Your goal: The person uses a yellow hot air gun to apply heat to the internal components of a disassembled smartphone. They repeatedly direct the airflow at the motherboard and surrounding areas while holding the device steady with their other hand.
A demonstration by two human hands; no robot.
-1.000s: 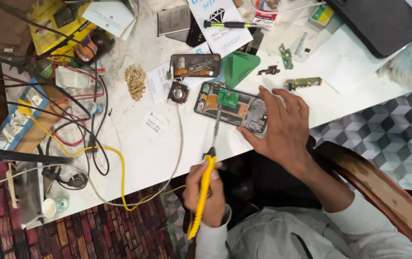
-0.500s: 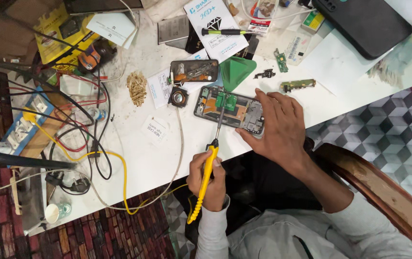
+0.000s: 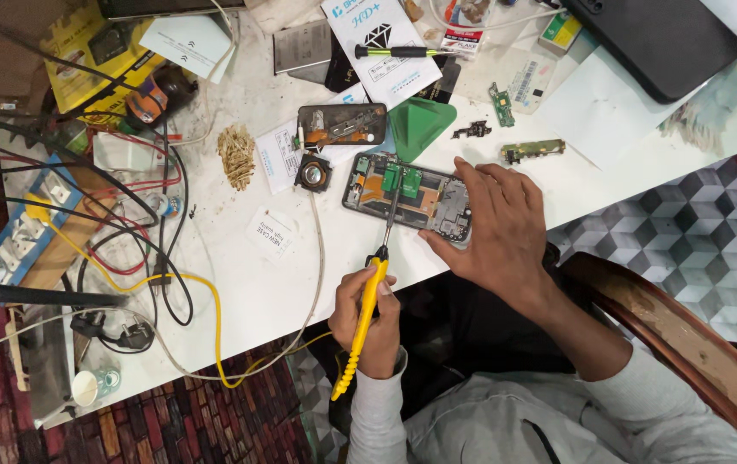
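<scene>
An opened phone [image 3: 403,193] with its back removed lies on the white table [image 3: 248,283], showing green and orange inner parts. My right hand [image 3: 497,232] rests on the phone's right end, with the thumb against its near edge, and holds it down. My left hand [image 3: 368,322] grips a yellow-handled screwdriver [image 3: 367,314] just off the table's front edge. The screwdriver's thin metal shaft reaches up to the middle of the phone, beside the green part.
A second phone frame [image 3: 343,125], a green triangular pick [image 3: 420,125], a small round part [image 3: 312,174], small circuit boards [image 3: 532,151], another screwdriver [image 3: 398,51] and a dark tablet [image 3: 652,39] lie behind. Tangled cables [image 3: 128,232] and a power strip [image 3: 29,223] are at left; a wooden chair arm [image 3: 669,335] at right.
The view has shifted slightly. Both hands keep their hold, and the screwdriver tip stays at the phone's middle.
</scene>
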